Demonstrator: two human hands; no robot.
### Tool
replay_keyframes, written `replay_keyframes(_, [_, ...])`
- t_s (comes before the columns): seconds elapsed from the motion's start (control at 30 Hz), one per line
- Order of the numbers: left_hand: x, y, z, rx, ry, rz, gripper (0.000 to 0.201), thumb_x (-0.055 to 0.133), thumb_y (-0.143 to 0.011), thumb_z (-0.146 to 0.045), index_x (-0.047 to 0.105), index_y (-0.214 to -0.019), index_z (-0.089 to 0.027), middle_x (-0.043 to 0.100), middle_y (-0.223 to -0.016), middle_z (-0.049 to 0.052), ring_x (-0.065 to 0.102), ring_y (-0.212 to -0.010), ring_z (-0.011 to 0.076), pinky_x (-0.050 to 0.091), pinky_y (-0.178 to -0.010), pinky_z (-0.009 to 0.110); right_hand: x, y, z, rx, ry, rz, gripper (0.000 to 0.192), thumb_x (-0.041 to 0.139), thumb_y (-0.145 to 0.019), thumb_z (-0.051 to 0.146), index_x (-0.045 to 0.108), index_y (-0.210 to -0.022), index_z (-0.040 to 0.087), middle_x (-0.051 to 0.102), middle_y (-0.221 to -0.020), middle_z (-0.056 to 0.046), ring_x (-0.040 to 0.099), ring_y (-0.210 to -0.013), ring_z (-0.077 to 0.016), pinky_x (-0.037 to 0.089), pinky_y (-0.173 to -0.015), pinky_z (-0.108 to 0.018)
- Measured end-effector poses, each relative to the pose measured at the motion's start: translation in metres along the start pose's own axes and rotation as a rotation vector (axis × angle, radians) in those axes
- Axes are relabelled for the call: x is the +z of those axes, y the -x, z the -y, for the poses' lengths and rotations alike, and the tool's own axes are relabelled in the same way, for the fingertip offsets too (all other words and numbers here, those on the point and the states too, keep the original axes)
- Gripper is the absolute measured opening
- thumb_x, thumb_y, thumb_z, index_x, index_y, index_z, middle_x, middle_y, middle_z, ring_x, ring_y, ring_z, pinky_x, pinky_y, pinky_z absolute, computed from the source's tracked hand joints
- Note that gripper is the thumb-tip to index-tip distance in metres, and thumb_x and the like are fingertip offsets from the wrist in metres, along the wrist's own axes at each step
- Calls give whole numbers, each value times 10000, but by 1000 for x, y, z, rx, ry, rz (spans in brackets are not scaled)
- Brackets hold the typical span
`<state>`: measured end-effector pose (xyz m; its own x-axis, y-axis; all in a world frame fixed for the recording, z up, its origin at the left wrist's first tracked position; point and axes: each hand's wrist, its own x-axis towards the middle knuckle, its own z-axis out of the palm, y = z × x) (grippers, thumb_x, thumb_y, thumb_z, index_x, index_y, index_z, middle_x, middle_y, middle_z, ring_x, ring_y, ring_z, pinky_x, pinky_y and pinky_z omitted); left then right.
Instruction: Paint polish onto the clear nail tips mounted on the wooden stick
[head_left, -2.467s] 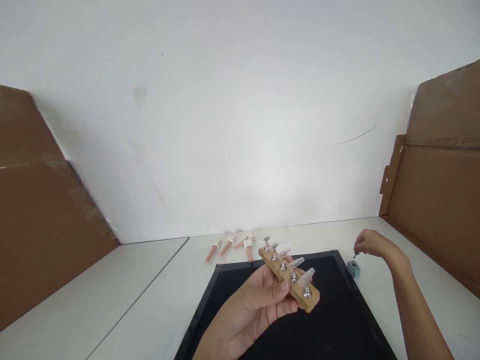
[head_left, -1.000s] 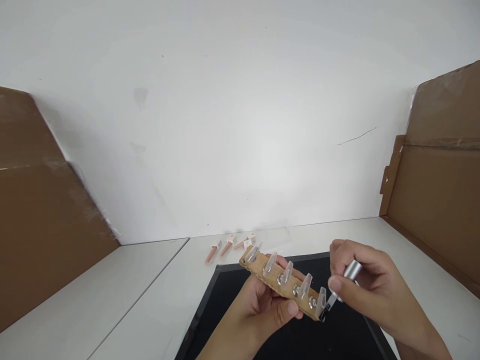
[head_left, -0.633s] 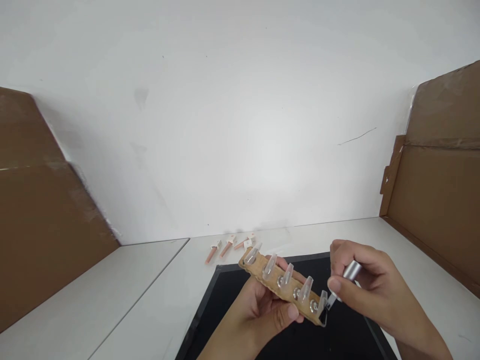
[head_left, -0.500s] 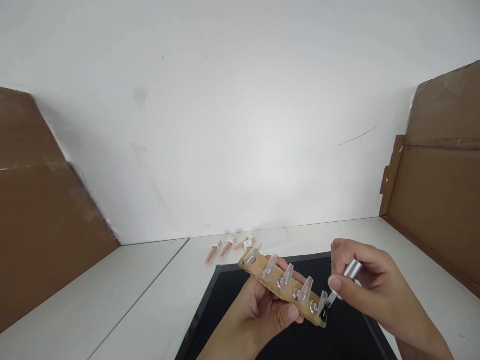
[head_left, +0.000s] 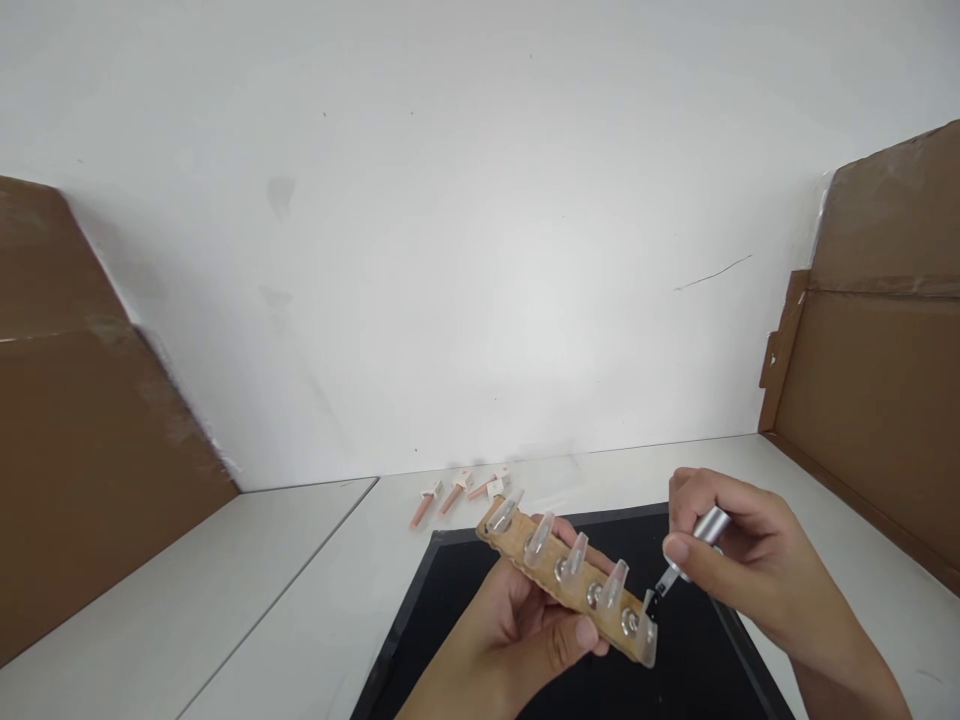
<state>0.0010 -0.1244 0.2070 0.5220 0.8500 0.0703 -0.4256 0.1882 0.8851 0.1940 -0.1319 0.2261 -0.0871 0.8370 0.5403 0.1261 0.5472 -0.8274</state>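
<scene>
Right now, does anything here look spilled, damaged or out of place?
Nothing looks spilled or damaged. The left hand holds the wooden strip with clear nail tips, and the right hand holds a silver-capped polish brush at its end tip.

Plain white wall [head_left: 480,250] behind a white table [head_left: 225,620], brown cardboard panels [head_left: 877,400] at both sides.

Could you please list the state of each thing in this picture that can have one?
left hand: closed around the wooden strip, holding it above the mat.
wooden strip: lifted, tilted, five clear nail tips standing on it.
right hand: pinching the brush cap.
brush cap: off its bottle, brush tip at the end nail tip.
black mat: flat on the table.
pink sticks: lying loose on the table.
</scene>
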Motion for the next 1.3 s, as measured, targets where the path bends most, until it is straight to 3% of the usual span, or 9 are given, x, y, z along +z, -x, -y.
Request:
replay_keyframes(0.17, [-3, 1, 1, -5, -12, 13, 293, 781, -699, -171, 610, -925, -246, 723, -863, -41, 649, -663, 101, 488, -700, 279, -3, 2, -5, 16, -26, -27, 195, 681, -783, 217, 577, -618, 220, 491, -542, 40, 446, -496, -126, 364, -461, -240])
replay_keyframes(0.3, [-9, -1, 6, -36, -6, 18, 321, 793, -685, -176, 595, -931, -234, 717, -880, -25, 649, -684, 113, 486, -684, 277, -4, 2, -12, 77, -175, -95, 165, 710, -790, 337, 617, -713, 225, 517, -603, 27, 456, -521, -125, 393, -460, -231])
replay_keyframes(0.5, [-10, -11, 11, -136, -8, 2, 372, 832, -636, -254, 613, -927, -177, 724, -896, 42, 664, -751, 142, 468, -613, 234, -7, -5, -15, 372, -568, -129, 274, 781, -707, 424, 646, -803, 205, 427, -602, 64, 319, -418, -52, 371, -388, -192])
replay_keyframes(0.6, [-5, -17, 10, -187, -11, -5, 377, 851, -603, -278, 625, -878, -153, 728, -880, 59, 668, -736, 137, 459, -611, 226, -11, -9, -15, 504, -705, -159, 276, 841, -631, 367, 650, -706, 183, 466, -636, 50, 279, -403, -30, 331, -361, -179])
replay_keyframes(0.7, [-3, -20, 11, -203, 3, -34, 385, 855, -596, -269, 626, -885, -159, 735, -870, 55, 675, -746, 144, 461, -618, 228, -13, -10, -16, 544, -803, -158, 311, 861, -604, 324, 599, -554, 164, 483, -640, 36, 293, -431, -37, 322, -375, -172])
replay_keyframes(0.77, [-4, -20, 12, -195, 12, -31, 367, 846, -613, -249, 629, -897, -165, 738, -882, 52, 675, -762, 148, 465, -629, 232, -13, -8, -17, 542, -833, -142, 287, 849, -627, 322, 617, -558, 169, 478, -630, 34, 314, -452, -49, 324, -392, -172])
replay_keyframes(1.0, [-11, -21, 17, -164, -49, -39, 265, 792, -689, -217, 647, -907, -175, 720, -921, 37, 651, -777, 142, 468, -663, 246, -6, 0, -19, 367, -585, -49, 269, 701, -776, 449, 660, -713, 191, 467, -597, 40, 343, -432, -73, 338, -434, -229])
replay_keyframes(1.2, [-8, -23, 18, -145, -60, -21, 301, 821, -649, -258, 640, -874, -171, 709, -865, 15, 638, -734, 118, 469, -645, 234, -3, 5, -18, 270, -335, -103, 241, 715, -764, 438, 641, -760, 209, 455, -607, 53, 377, -471, -87, 347, -468, -228])
replay_keyframes(1.3, [-9, -23, 18, -127, -74, -12, 309, 806, -672, -237, 627, -918, -184, 712, -889, 12, 630, -723, 108, 467, -657, 241, -5, 5, -18, 263, -328, -42, 245, 723, -760, 441, 618, -783, 221, 461, -606, 54, 365, -471, -90, 350, -456, -219])
